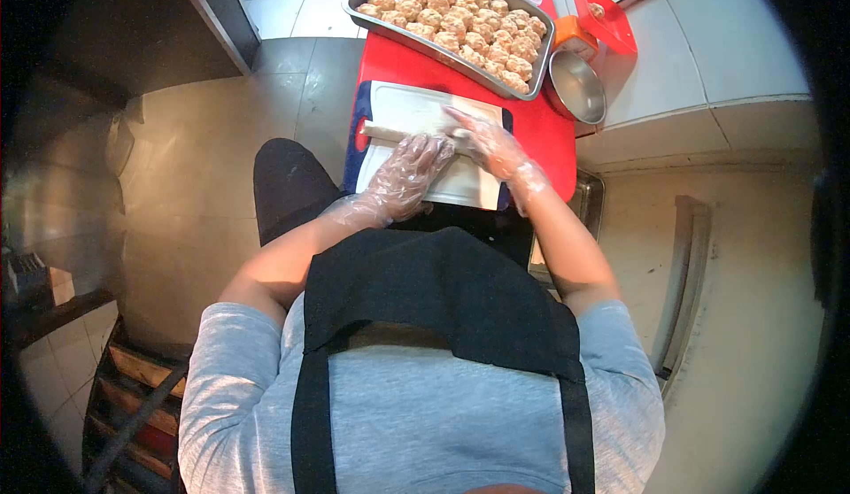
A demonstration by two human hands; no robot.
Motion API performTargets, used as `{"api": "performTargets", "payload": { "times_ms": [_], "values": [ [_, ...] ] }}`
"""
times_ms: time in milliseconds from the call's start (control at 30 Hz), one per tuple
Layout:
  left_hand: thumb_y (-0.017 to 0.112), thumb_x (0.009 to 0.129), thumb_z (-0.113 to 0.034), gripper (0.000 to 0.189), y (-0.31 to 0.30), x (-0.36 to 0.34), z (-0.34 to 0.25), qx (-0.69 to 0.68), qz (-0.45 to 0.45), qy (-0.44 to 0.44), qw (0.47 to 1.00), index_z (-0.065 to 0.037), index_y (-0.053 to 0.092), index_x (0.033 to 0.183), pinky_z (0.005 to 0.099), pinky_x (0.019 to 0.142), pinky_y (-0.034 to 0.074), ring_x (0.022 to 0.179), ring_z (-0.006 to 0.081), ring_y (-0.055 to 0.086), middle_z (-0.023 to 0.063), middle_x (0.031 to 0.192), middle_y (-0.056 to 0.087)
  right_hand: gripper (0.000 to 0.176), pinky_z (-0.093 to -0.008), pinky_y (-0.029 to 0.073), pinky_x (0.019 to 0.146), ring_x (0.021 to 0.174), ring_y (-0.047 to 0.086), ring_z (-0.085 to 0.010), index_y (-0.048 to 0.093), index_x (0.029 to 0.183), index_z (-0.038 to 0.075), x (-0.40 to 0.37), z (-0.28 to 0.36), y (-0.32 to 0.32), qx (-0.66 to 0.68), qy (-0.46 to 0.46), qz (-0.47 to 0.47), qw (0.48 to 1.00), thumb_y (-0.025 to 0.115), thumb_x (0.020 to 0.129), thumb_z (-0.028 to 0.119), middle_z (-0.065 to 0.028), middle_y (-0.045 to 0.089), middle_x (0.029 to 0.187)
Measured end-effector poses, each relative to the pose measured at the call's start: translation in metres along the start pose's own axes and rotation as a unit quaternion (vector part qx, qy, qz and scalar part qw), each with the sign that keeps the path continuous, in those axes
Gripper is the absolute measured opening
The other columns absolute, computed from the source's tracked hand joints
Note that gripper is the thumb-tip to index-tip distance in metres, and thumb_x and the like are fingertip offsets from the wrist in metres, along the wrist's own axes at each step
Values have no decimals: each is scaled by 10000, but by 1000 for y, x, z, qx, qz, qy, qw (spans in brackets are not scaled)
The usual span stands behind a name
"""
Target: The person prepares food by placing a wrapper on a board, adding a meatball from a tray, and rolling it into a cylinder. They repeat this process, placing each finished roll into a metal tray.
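Observation:
Both my hands wear thin clear plastic gloves. My left hand (pixel 409 171) lies palm down on a pale rolled wrapper (pixel 398 133) that stretches across a white sheet (pixel 416 109) on a cutting board (pixel 359 131). My right hand (pixel 491 144) presses on the right end of the same roll, fingers curved over it. The board rests on a red table (pixel 549 131). What is inside the roll is hidden.
A metal tray (pixel 365 11) full of several breaded balls sits at the table's far end. A round metal bowl (pixel 577 85) and a red container (pixel 606 16) stand at the right. Tiled floor lies left, a white counter right. I wear a black apron.

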State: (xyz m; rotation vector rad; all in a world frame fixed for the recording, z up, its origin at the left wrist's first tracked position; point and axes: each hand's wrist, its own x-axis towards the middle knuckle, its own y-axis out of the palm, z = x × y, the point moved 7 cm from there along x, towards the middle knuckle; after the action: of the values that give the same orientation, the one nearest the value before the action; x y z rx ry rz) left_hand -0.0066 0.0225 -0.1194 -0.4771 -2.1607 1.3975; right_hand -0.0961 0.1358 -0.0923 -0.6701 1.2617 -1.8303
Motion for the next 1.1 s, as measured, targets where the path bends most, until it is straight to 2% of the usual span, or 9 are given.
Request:
{"api": "performTargets", "payload": {
  "times_ms": [100, 133, 200, 367, 467, 567, 767, 967, 1100],
  "values": [
    [806, 635, -337, 915, 14, 0, 3, 17, 28, 4, 999, -21, 424, 1404, 487, 1149, 256, 1349, 380, 329, 197, 1410, 382, 464, -438, 362, 1080, 1285, 473, -341, 370, 1464, 115, 57, 36, 17, 37, -37, 12, 999, 365, 1000, 138, -144, 442, 1463],
    [799, 631, -312, 859, 10, 1, 1, 56, -56, 37, 996, -7, 469, 1364, 486, 1149, 254, 1347, 377, 330, 200, 1367, 414, 464, -436, 368, 1077, 1294, 464, -341, 402, 1447, 121, 62, 31, 24, 53, -41, 16, 998, 391, 988, 187, -139, 448, 1460],
    [797, 632, -304, 853, 15, 0, 3, 20, -40, 24, 999, -5, 472, 1361, 486, 1150, 251, 1345, 384, 329, 204, 1372, 409, 477, -433, 380, 1070, 1312, 444, -340, 465, 1414, 133, 71, 22, 39, 84, -48, 25, 995, 443, 963, 286, -129, 461, 1453],
    [812, 660, -340, 982, 3, 3, 1, 7, 22, -7, 1000, -34, 326, 1456, 479, 1160, 228, 1352, 381, 319, 205, 1433, 348, 612, -446, 367, 1062, 1281, 467, -366, 465, 1411, 106, -18, -21, -2, 85, 113, 48, 989, 279, 995, 515, -153, 492, 1418],
    [818, 653, -361, 1026, -2, 4, -3, 15, 43, -12, 999, -58, 291, 1479, 484, 1167, 219, 1356, 377, 309, 187, 1441, 339, 477, -438, 375, 1066, 1285, 466, -346, 436, 1427, 109, -35, -18, -11, 59, 143, 74, 985, 413, 990, 298, -153, 447, 1458],
    [812, 654, -367, 987, 0, 2, 0, 15, 38, -4, 999, -64, 335, 1463, 492, 1168, 217, 1357, 378, 305, 180, 1446, 335, 486, -448, 384, 1058, 1274, 479, -353, 429, 1424, 81, 5, 9, 2, 58, 109, -3, 992, 421, 986, 293, -167, 457, 1444],
    [777, 675, -392, 875, 25, -3, 6, 4, 53, -6, 999, -43, 436, 1400, 505, 1167, 210, 1383, 379, 281, 193, 1448, 343, 683, -492, 349, 1054, 1266, 465, -412, 254, 1513, 123, 58, 31, 33, 88, 63, -1, 994, 323, 983, 548, -230, 512, 1365],
    [748, 733, -425, 778, 2, 0, 1, 35, -4, -6, 999, -60, 483, 1366, 486, 1156, 240, 1371, 348, 323, 172, 1426, 400, 648, -462, 454, 953, 1104, 588, -405, 394, 1422, 12, -46, 0, 6, -30, 270, -40, 962, 556, 924, 393, -227, 614, 1223],
    [725, 775, -403, 738, -17, 13, 19, -16, -10, 36, 999, -54, 469, 1373, 444, 1094, 357, 1283, 342, 445, 178, 1338, 506, 541, -455, 481, 907, 1010, 632, -373, 545, 1292, 16, -73, 3, -15, -60, 260, -123, 956, 641, 863, 332, -192, 674, 1108]
  ]
}}
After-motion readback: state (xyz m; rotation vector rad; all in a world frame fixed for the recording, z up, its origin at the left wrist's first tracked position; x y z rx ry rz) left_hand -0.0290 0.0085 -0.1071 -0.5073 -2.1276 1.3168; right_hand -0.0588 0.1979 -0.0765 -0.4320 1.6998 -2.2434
